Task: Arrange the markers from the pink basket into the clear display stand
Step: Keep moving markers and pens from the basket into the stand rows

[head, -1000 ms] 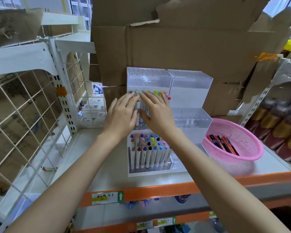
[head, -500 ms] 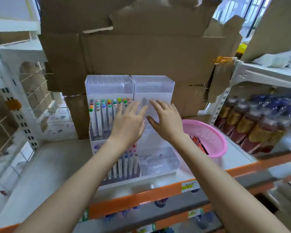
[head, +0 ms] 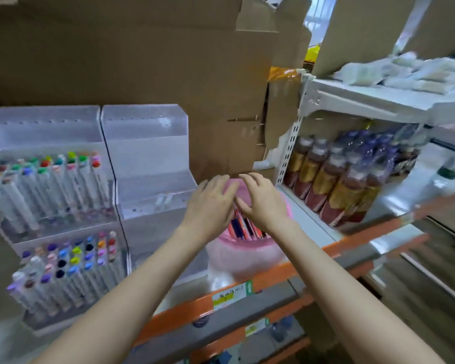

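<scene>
- The fetch step is in hand: the left hand and right hand hover side by side over the basket. Their fingers are spread and loose, and they grip nothing.
- The markers to be moved lie heaped in the basket's bottom. Dark and red-orange barrels show between the wrists, and the hands hide the others.
- The basket sits at 4 o'clock from the stand, just beside it.
- The stand's left half holds upright capped markers on its two lower tiers. The right half looks empty, as do both top tiers.
- Next move, as I judge it: lower the hands, pinch up some markers and carry them toward 10 o'clock to the right half. Each barrel then has to be lined up with a small hole, which calls for a firm, upright hold.
- The surface is a pale shelf with an orange front rail. A label sits at 6 o'clock from the basket.
- Cardboard walls the back at 12 o'clock, and bottles stand at 3 o'clock. The far right is blurred.
</scene>
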Demonstrator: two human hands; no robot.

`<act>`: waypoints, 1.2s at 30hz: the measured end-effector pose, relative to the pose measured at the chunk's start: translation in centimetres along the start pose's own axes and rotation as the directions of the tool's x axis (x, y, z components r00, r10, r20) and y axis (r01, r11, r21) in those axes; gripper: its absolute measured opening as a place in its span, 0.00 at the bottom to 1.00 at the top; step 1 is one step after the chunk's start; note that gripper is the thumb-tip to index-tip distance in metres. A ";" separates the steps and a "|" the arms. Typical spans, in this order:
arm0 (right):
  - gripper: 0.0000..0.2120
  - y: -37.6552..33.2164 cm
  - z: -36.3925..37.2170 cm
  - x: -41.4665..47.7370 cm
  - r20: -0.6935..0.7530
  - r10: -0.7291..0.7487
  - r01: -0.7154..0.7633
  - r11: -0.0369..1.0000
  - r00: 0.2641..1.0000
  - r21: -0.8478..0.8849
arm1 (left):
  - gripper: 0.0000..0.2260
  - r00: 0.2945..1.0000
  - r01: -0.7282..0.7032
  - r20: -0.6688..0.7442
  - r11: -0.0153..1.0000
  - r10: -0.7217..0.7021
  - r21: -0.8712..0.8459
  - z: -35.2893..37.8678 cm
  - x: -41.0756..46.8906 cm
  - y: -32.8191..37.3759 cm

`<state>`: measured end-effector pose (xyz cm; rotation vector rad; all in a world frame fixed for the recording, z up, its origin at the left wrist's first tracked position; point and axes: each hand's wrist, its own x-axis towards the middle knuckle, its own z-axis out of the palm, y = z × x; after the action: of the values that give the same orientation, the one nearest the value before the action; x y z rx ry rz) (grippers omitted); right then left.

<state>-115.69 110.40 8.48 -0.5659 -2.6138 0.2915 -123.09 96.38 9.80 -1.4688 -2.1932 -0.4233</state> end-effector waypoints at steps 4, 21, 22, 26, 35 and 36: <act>0.28 3.5 1.0 0.2 0.086 0.041 -0.041 0.999 0.995 0.001 | 0.17 0.996 -0.022 0.082 0.999 0.026 -0.044 3.0 1.8 1.6; 0.05 8.1 5.5 3.1 0.423 0.233 -0.267 0.964 0.876 0.020 | 0.01 0.644 0.548 0.631 0.837 -0.431 0.013 10.8 4.2 1.1; 0.05 8.2 5.7 3.2 0.422 0.257 -0.287 0.958 0.870 0.008 | 0.01 0.634 0.562 0.641 0.827 -0.434 0.004 10.9 4.2 1.0; 0.04 8.1 6.4 3.1 0.443 0.278 -0.324 0.945 0.853 0.032 | 0.07 0.603 0.617 0.673 0.785 -0.427 -0.056 11.1 4.3 0.6; 0.11 8.3 6.4 3.0 0.492 0.285 -0.374 0.923 0.823 0.089 | 0.09 0.573 0.640 0.686 0.768 -0.448 -0.032 10.8 4.2 0.8; 0.11 8.3 6.4 3.0 0.500 0.287 -0.381 0.920 0.817 0.094 | 0.08 0.564 0.646 0.692 0.762 -0.450 -0.031 10.8 4.3 0.8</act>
<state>-118.26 118.45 1.60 -0.9989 -2.8863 0.8911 -125.98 105.38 2.93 -1.0899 -3.3306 -0.4909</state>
